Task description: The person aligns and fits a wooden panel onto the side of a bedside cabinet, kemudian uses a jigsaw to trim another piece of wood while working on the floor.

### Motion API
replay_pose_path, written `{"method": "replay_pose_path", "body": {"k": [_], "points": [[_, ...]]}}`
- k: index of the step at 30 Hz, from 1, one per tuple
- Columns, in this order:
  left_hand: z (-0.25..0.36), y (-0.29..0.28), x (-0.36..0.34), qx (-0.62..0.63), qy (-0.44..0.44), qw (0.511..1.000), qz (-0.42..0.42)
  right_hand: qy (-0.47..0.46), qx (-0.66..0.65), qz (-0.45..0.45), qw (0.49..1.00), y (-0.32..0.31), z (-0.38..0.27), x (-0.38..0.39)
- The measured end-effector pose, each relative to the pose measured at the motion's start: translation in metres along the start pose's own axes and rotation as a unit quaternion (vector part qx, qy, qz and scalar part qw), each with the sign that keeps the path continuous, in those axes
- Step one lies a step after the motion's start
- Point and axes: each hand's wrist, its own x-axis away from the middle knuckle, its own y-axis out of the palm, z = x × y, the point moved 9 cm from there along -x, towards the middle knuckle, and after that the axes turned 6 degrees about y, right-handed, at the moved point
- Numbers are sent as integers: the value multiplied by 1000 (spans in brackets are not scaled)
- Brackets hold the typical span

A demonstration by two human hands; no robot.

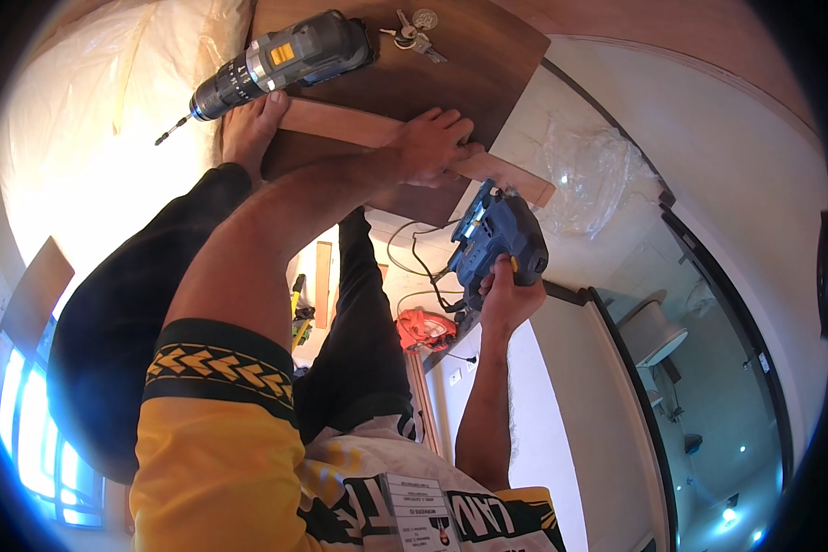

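A wooden strip (340, 123) is lying across a dark brown board (501, 69). The left hand (430, 147) is grasping the strip toward its right end, fingers bending over it. The right hand (511, 299) is clenching the handle of a blue-grey jigsaw (501, 235), which is pointing at the strip's right end from the near side; whether the blade is touching the wood, I cannot tell. A bare foot (248, 133) is resting at the strip's left end. Beyond the strip, a drill (290, 60) is sitting toward the left, and keys (416, 37) are lying farther right. Clear plastic wrap (584, 175) is spreading just right of the strip, while a red bundle (425, 328) is lying well below it.
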Motion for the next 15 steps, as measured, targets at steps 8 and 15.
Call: {"method": "replay_pose_path", "body": {"k": [8, 15], "points": [[1, -3, 0, -5, 5, 1000, 1, 7, -15, 5, 1000, 2, -5, 4], [1, -3, -1, -9, 3, 1000, 4, 4, -28, 6, 1000, 1, -2, 2]]}}
